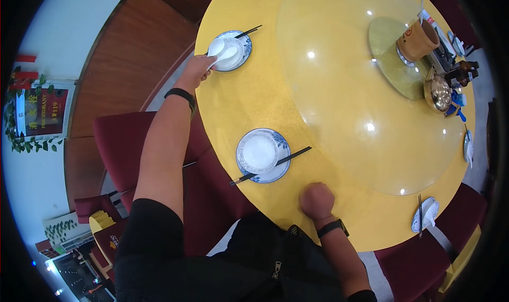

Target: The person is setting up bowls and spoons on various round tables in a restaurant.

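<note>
My left hand (197,68) reaches out to the far place setting and holds a white spoon (225,54) by its handle. The spoon's head lies in a white bowl on a blue-rimmed plate (244,46), with black chopsticks (250,32) lying across that plate's edge. My right hand (316,200) is a closed fist resting on the yellow round table (254,100), holding nothing. Just left of it is a nearer blue-rimmed plate (278,170) carrying a white bowl (257,152) and a pair of black chopsticks (270,165).
A glass turntable (360,100) covers the table's middle, with a brown holder (419,39), a golden teapot (437,92) and bottles on its far side. More place settings (424,214) sit at the rim. Dark red chairs (114,143) surround the table.
</note>
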{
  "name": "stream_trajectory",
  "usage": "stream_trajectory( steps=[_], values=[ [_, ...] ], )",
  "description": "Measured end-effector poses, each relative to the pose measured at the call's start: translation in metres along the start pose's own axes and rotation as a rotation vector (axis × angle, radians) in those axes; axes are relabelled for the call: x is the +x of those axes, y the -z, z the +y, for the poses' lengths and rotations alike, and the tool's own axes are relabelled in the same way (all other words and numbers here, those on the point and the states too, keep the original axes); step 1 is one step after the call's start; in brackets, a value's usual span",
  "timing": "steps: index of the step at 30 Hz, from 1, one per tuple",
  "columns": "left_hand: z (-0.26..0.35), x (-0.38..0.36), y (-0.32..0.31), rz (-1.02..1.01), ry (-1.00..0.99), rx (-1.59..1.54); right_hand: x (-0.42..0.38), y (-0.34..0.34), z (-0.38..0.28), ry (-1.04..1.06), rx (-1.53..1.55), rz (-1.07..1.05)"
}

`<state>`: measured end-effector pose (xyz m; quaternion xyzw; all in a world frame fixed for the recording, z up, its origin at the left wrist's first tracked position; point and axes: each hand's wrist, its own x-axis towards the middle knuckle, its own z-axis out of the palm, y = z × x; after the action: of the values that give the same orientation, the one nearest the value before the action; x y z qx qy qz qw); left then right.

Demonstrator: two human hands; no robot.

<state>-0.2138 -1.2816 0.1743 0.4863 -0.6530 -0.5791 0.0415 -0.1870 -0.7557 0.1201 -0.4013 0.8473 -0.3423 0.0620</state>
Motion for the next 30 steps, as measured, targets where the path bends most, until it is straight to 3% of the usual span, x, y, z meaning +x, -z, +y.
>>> stream_trajectory(
  steps=[3,5,6,8,12,14,16,20,22,28,30],
  values=[
    [0.001,0.011,0.008,0.054,0.006,0.118,0.0,0.001,0.0,0.002,0.013,0.009],
    [-0.001,0.013,0.015,0.253,-0.104,0.361,0.001,0.001,-0.001,0.001,0.022,0.011],
    [-0.002,0.013,0.02,0.25,-0.102,0.365,0.001,0.001,-0.001,0.007,0.005,0.007],
    [-0.004,0.006,0.027,0.463,-0.19,0.329,0.001,0.001,-0.002,0.008,-0.01,-0.003],
    [-0.012,-0.028,0.032,0.505,-0.231,0.148,0.001,-0.002,0.0,0.023,-0.039,0.011],
    [-0.021,-0.059,0.028,0.423,-0.216,0.18,-0.005,-0.002,0.0,0.016,-0.049,0.008],
    [-0.024,-0.105,0.008,0.201,-0.066,0.063,-0.002,-0.002,0.001,0.024,-0.022,0.034],
    [-0.073,-0.18,-0.02,-0.206,-0.167,0.248,-0.002,-0.002,0.001,0.015,-0.01,0.026],
    [-0.081,-0.217,-0.036,-0.31,-0.151,0.301,-0.003,-0.002,0.0,0.02,-0.029,0.034],
    [-0.112,-0.243,-0.051,-0.373,-0.043,0.276,-0.004,-0.004,0.0,0.037,-0.027,0.065],
    [-0.115,-0.239,-0.055,-0.304,0.009,0.269,-0.005,-0.004,-0.001,0.022,-0.025,0.058]
  ],
)
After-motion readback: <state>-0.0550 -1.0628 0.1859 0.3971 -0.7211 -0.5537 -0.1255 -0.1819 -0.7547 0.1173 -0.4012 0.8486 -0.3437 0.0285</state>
